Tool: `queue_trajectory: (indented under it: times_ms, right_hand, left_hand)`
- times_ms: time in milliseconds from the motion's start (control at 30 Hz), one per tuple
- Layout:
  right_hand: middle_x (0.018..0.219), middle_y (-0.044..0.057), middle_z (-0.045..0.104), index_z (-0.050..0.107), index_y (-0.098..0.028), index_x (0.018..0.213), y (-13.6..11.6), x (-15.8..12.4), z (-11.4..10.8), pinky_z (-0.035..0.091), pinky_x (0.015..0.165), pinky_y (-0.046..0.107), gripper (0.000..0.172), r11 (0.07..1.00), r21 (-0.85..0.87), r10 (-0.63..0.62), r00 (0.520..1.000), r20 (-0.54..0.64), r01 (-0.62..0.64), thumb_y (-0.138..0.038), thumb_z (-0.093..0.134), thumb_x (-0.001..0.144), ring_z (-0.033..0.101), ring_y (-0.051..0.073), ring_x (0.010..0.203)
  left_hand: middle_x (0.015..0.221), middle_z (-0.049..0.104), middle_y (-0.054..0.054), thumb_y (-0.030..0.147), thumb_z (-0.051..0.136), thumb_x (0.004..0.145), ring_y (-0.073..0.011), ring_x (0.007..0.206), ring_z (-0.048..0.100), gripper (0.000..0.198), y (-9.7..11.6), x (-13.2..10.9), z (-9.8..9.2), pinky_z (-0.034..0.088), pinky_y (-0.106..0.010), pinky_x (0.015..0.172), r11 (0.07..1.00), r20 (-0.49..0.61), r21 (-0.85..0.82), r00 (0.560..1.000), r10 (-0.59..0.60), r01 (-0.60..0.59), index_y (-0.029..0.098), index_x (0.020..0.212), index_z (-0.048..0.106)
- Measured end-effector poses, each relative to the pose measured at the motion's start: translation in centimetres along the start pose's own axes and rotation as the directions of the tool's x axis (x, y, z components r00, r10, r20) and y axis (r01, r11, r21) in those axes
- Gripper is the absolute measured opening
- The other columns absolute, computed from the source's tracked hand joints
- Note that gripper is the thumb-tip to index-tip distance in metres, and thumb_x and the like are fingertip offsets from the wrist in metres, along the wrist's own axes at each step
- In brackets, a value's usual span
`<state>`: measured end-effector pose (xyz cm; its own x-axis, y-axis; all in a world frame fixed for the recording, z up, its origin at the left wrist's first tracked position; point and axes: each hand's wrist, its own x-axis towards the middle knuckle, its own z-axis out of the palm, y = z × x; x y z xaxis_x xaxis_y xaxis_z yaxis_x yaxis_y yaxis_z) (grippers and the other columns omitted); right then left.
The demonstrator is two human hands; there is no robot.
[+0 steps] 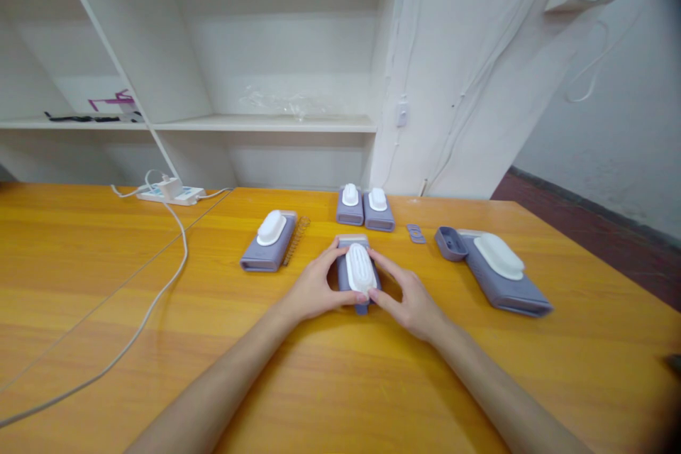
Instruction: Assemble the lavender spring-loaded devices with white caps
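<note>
Both grasping | left hand, right hand clasp purple device | long axis near-to-far, lying flat

On the wooden table, the left hand and right hand grip a purple block with a white oval top from both sides. Similar blocks lie on either side, and a pair sits behind.

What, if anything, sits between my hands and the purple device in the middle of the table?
Nothing visible. The left hand and the right hand grip the purple device from either side, with fingertips against its white cap.
</note>
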<state>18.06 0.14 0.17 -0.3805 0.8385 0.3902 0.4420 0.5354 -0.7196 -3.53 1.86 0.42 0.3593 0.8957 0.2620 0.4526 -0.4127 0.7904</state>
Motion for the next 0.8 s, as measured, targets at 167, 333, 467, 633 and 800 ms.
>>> queue_trajectory:
  times_ms: [167, 333, 467, 633, 800]
  right_hand:
    - [0.140, 0.007, 0.043, 0.039, -0.024, 0.138, 0.0, -0.1, 0.0, 0.032, 0.107, 0.047, 0.060, 0.999, -0.032, -0.026, 1.000, -0.013, 0.025, -0.031, 0.060, 0.083, 0.041, 0.028, 0.127]
    - [0.134, 0.007, 0.049, 0.038, -0.026, 0.139, 0.2, 0.2, 0.5, 0.035, 0.105, 0.046, 0.060, 0.999, -0.048, 0.012, 0.999, -0.029, -0.013, -0.028, 0.059, 0.083, 0.045, 0.026, 0.123]
    - [0.132, 0.007, 0.049, 0.036, -0.028, 0.140, 0.1, 0.2, 0.8, 0.036, 0.104, 0.046, 0.057, 0.998, -0.056, 0.019, 0.999, -0.034, -0.021, -0.027, 0.054, 0.086, 0.045, 0.025, 0.122]
    - [0.139, 0.007, 0.044, 0.034, -0.027, 0.141, 0.5, 0.4, 0.9, 0.032, 0.107, 0.046, 0.057, 0.998, -0.057, -0.026, 0.999, -0.044, 0.024, -0.030, 0.052, 0.088, 0.040, 0.025, 0.127]
    - [0.147, 0.007, 0.032, 0.032, -0.025, 0.142, 1.0, 0.4, 1.0, 0.026, 0.111, 0.049, 0.055, 0.999, -0.028, -0.037, 0.999, -0.021, 0.036, -0.031, 0.049, 0.090, 0.031, 0.026, 0.134]
  left_hand:
    - [0.147, 0.031, -0.012, 0.051, 0.076, 0.057, -0.0313, 0.133, 0.034, 0.088, 0.2, -0.1, -0.1, 0.026, -0.048, 0.110, 1.000, -0.002, 0.028, 1.000, 0.015, -0.015, 0.025, 0.134, 0.042]
    - [0.146, 0.035, -0.012, 0.053, 0.075, 0.058, -0.0304, 0.132, 0.036, 0.089, -0.2, 0.0, -0.2, 0.028, -0.046, 0.110, 0.999, -0.002, 0.043, 1.000, 0.020, -0.020, 0.024, 0.135, 0.041]
    - [0.143, 0.039, -0.010, 0.053, 0.075, 0.059, -0.0303, 0.130, 0.039, 0.088, -0.4, 0.2, -0.2, 0.031, -0.045, 0.109, 0.999, -0.020, 0.042, 1.000, 0.019, -0.019, 0.024, 0.135, 0.042]
    - [0.142, 0.042, -0.008, 0.054, 0.072, 0.062, -0.0294, 0.129, 0.041, 0.083, 0.2, 0.3, 0.2, 0.033, -0.044, 0.108, 0.996, -0.065, 0.084, 0.998, 0.013, -0.008, 0.025, 0.135, 0.042]
    - [0.141, 0.043, -0.008, 0.052, 0.073, 0.062, -0.0290, 0.130, 0.040, 0.085, 0.3, 0.5, 0.4, 0.031, -0.045, 0.109, 1.000, -0.085, 0.020, 0.996, -0.002, 0.004, 0.025, 0.135, 0.041]
